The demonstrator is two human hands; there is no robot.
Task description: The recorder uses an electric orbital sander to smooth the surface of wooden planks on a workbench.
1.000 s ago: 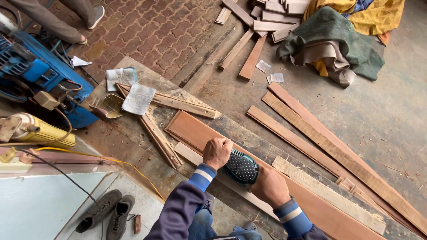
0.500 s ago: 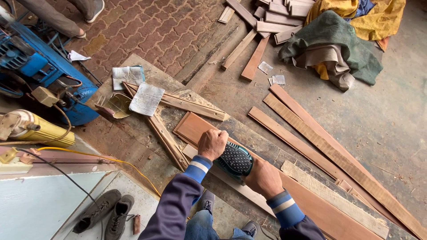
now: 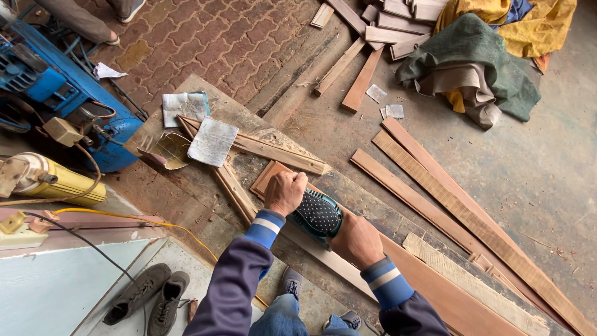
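Your left hand (image 3: 284,191) is clenched over the front knob of the teal and black power sander (image 3: 318,214), and your right hand (image 3: 356,241) grips its rear body, so both hands are grasping the tool with nothing loose between them. The sander sits flat on the reddish plank (image 3: 429,283), close to that plank's far end at about 10 o'clock from your body, while the rest of the plank runs away toward 4 o'clock along the rough wooden table (image 3: 205,99). To work this end well, I would keep the pad level and press evenly with both hands, since tipping forward near the end would likely round the edge. Let the weight ride on the wood rather than on your wrists, and travel along the grain, which appears to follow the plank's length. Just beyond your left hand, at 11 o'clock, lie crossed wooden strips (image 3: 261,148) with a sheet of worn sandpaper (image 3: 212,141) resting on them; they are near the plank's tip, so mind that the sander does not catch them. At 9 o'clock a blue machine (image 3: 59,93) and a yellow tool (image 3: 53,182) stand well apart, with a yellow cable (image 3: 124,216) trailing toward your legs; keep it clear of your feet. Loose boards (image 3: 435,193) lie on the floor at 2 o'clock.
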